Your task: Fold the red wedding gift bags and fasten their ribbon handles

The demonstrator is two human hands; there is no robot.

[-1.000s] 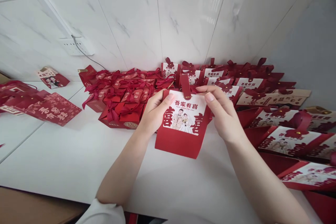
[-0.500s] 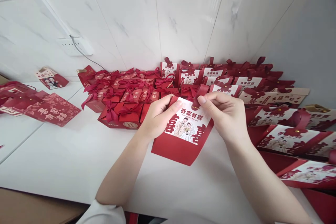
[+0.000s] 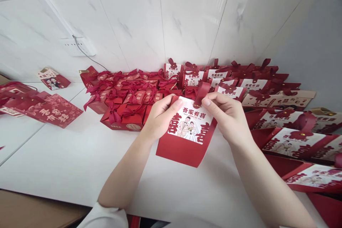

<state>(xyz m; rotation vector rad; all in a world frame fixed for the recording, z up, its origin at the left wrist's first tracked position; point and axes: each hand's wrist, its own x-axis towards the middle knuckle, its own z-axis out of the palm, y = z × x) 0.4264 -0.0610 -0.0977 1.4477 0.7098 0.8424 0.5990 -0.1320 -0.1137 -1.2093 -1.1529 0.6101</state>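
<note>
A red gift bag (image 3: pixel 184 142) with a white panel showing a drawn wedding couple is held above the white counter (image 3: pixel 66 160). My left hand (image 3: pixel 160 115) grips its upper left edge, thumb on the white panel. My right hand (image 3: pixel 227 115) pinches the red ribbon tab (image 3: pixel 201 94) at the bag's top, fingers closed on it. The tab is folded back and leans to the right.
Several small red ribbon-tied boxes (image 3: pixel 125 96) sit behind my hands. Rows of like bags (image 3: pixel 280 114) fill the right side up to the grey wall. Flat red bags (image 3: pixel 50 110) lie at the left. A wall socket (image 3: pixel 77 47) with a cable hangs on the tiles.
The upright ribbon tab has been bent over to the right by my right hand. The bag has dropped slightly and tilted; my left hand has kept its hold.
</note>
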